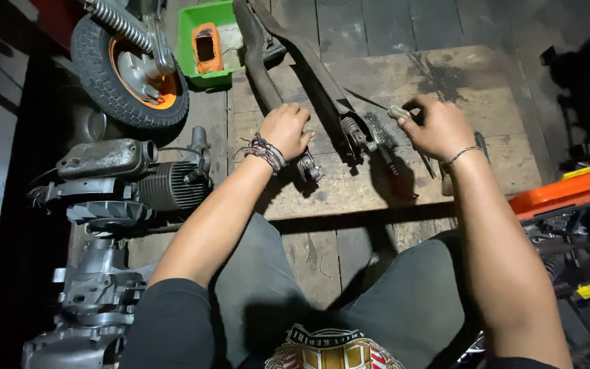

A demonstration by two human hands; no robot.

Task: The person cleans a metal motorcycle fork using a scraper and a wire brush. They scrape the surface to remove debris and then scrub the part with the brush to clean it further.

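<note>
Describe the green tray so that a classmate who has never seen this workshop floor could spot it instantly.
Start at the small wheel with the orange hub, top left. Just right of it sits the green tray, holding an orange part. It is the only bright green thing among dark metal parts.

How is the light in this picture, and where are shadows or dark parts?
Head view: bright light on the wooden board and both hands, left hand, right hand; the hands cast shadows toward the viewer; left edge and top right corner are nearly black; engine dim but sharp.
</note>
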